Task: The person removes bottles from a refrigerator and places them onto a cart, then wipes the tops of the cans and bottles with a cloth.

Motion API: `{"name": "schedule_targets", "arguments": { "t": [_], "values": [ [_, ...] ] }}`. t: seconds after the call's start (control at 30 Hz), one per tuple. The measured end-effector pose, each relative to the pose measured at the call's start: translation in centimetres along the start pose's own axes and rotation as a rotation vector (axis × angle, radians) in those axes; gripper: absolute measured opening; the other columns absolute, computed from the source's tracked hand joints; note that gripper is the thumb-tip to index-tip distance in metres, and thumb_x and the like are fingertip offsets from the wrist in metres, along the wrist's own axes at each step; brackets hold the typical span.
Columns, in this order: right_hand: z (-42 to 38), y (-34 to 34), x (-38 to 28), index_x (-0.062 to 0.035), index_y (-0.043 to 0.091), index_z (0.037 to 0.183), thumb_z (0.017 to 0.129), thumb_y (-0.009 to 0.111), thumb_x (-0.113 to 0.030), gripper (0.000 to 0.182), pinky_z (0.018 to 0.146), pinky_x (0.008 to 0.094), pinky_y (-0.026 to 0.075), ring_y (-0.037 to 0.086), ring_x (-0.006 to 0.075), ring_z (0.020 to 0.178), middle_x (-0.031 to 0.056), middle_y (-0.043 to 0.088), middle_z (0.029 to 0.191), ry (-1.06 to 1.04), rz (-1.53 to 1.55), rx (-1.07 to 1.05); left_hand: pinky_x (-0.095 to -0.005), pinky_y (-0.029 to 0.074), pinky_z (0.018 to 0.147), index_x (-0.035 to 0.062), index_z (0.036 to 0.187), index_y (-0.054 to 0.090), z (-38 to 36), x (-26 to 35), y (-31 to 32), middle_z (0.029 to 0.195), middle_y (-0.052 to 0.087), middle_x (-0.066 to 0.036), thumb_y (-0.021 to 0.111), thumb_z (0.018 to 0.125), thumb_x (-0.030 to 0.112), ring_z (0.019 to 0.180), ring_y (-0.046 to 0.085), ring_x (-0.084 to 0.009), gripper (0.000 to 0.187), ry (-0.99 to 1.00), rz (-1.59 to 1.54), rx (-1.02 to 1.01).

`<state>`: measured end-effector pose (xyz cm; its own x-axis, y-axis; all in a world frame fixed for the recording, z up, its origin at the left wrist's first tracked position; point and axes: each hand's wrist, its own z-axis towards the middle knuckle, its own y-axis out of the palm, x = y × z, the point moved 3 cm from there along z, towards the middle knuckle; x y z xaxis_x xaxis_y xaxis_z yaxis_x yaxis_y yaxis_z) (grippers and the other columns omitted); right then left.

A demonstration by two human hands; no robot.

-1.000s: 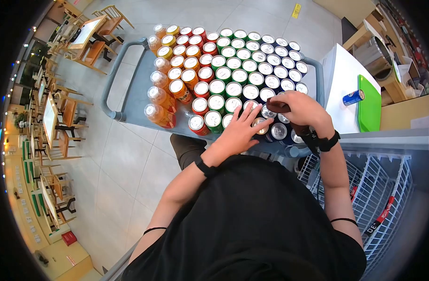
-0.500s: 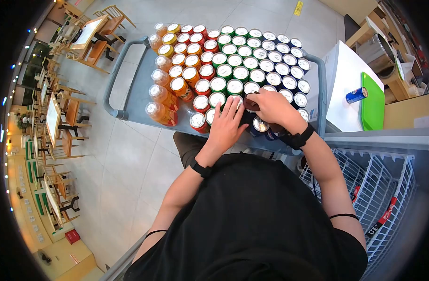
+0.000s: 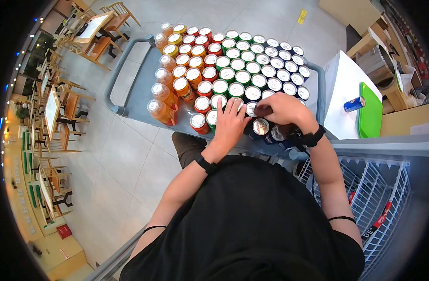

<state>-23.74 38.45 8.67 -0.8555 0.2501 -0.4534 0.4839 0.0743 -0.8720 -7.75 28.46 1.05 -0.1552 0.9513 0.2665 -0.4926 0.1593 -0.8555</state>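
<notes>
Left hand: your left hand [image 3: 229,126] is palm down with the fingers a little spread, and they hold nothing. The fingertips are on the green cans' lids or just above them; which one, I cannot tell.
Right hand: your right hand [image 3: 289,111] has the fingers closed together, and they pinch a dark brown cloth [image 3: 263,111].
Dark brown cloth: it comes out at the left side of your right fingertips, toward the left hand. More dark material is under the palm; whether it is the same piece, I cannot tell.
Silver-lidded can: this round metal can [image 3: 251,109] is between your two hands, just beside the left fingers. The cloth's edge is over or against its lid. The can is upright, so its long axis goes up and down, with the lid facing you. The cloth is already at this side, so the right hand is the nearer one for wiping contact; this is my judgement.
Dark blue can: one can with a shiny lid [image 3: 260,126] is upright on your body's side of the cloth, below the right fingertips.
Trolley: the grey-blue plastic trolley [image 3: 144,86] carries the cans in close rows, and orange-coloured bottles [image 3: 159,110] are at its left part.
Worktop: the white worktop [image 3: 337,100] at your right has a green tray [image 3: 370,112] and a blue can [image 3: 354,104].
</notes>
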Motion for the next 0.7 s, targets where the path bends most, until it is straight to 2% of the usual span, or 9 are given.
{"name": "schedule_targets", "arguments": {
  "t": [0.13,0.17,0.2,0.3,0.37,0.47,0.53,0.6,0.7],
  "values": [
    [1.1,1.2,-0.1,-0.0126,0.072,0.104,0.078,0.069,-0.015,0.026,0.076,0.0422,0.055,0.069,0.0331,0.089,0.0105,0.073,0.095,0.093,0.011,0.172,-0.0607,0.028,0.112,0.0031,0.118,0.066,-0.1,0.1,0.2,0.125,0.059,-0.013,0.075,0.084,0.019,0.126,0.052,-0.0301,0.039,-0.019,-0.049,0.049],
    [1.4,2.0,-0.9,-0.0125,0.071,0.101,0.079,0.068,-0.016,0.022,0.074,0.0441,0.055,0.069,0.0343,0.086,0.0121,0.072,0.091,-0.036,-0.039,0.171,-0.0607,0.028,0.112,0.0031,0.118,0.066,-0.1,0.1,0.1,0.125,0.059,-0.013,0.075,0.084,0.019,0.126,0.052,-0.0301,0.039,-0.015,-0.051,0.047],
    [1.0,2.8,-1.4,-0.0122,0.071,0.097,0.079,0.067,-0.015,0.018,0.072,0.0458,0.054,0.068,0.0352,0.083,0.0139,0.069,0.085,0.033,-0.108,0.197,-0.0607,0.028,0.112,0.0031,0.117,0.066,-0.1,0.1,0.1,0.126,0.058,-0.013,0.076,0.083,0.019,0.126,0.052,-0.0301,0.038,-0.017,-0.049,0.033],
    [0.8,3.0,-2.2,-0.0119,0.072,0.098,0.078,0.069,-0.014,0.021,0.071,0.0466,0.054,0.068,0.0357,0.082,0.0166,0.068,0.083,0.035,-0.203,0.13,-0.0608,0.028,0.112,0.0028,0.116,0.067,-0.1,-0.1,-0.2,0.126,0.058,-0.013,0.076,0.083,0.018,0.126,0.052,-0.0301,0.037,-0.021,-0.034,0.008],
    [1.1,2.5,-1.6,-0.0109,0.072,0.098,0.075,0.07,-0.013,0.023,0.071,0.0458,0.054,0.068,0.0343,0.083,0.0153,0.069,0.085,-0.026,-0.191,-0.141,-0.0609,0.028,0.112,0.0026,0.115,0.068,-0.2,0.0,-0.1,0.126,0.058,-0.013,0.076,0.082,0.018,0.126,0.052,-0.0301,0.037,-0.011,-0.028,-0.001],
    [1.2,1.0,0.0,-0.0108,0.072,0.097,0.075,0.07,-0.012,0.022,0.071,0.0451,0.055,0.069,0.0327,0.084,0.0132,0.071,0.086,-0.035,-0.028,-0.112,-0.0604,0.028,0.112,0.0026,0.115,0.068,-0.2,-0.1,0.1,0.126,0.058,-0.012,0.076,0.082,0.017,0.125,0.052,-0.0301,0.038,-0.025,-0.056,0.034],
    [1.4,0.8,-0.1,-0.0105,0.072,0.096,0.078,0.068,-0.012,0.019,0.072,0.0442,0.055,0.07,0.0307,0.085,0.011,0.072,0.089,-0.045,-0.088,-0.003,-0.0601,0.028,0.112,0.0033,0.115,0.068,-0.1,-0.1,0.1,0.126,0.058,-0.012,0.077,0.081,0.017,0.125,0.053,-0.0301,0.038,-0.047,-0.093,0.049],
    [2.1,1.7,-0.8,-0.0107,0.071,0.097,0.081,0.066,-0.013,0.017,0.071,0.0445,0.055,0.069,0.0334,0.082,0.0138,0.071,0.091,0.091,-0.134,0.052,-0.0599,0.028,0.112,0.0038,0.115,0.068,-0.1,-0.1,0.1,0.126,0.058,-0.012,0.078,0.08,0.017,0.125,0.052,-0.03,0.039,-0.045,-0.092,0.042],
    [1.1,4.4,-2.4,-0.0144,0.07,0.094,0.082,0.065,-0.015,0.013,0.066,0.0469,0.054,0.067,0.0353,0.074,0.0144,0.065,0.085,0.005,-0.289,0.267,-0.0595,0.028,0.112,0.0045,0.115,0.068,0.3,-0.2,-0.2,0.126,0.058,-0.011,0.078,0.079,0.016,0.126,0.052,-0.0297,0.039,-0.04,-0.074,0.013]
  ]
}}
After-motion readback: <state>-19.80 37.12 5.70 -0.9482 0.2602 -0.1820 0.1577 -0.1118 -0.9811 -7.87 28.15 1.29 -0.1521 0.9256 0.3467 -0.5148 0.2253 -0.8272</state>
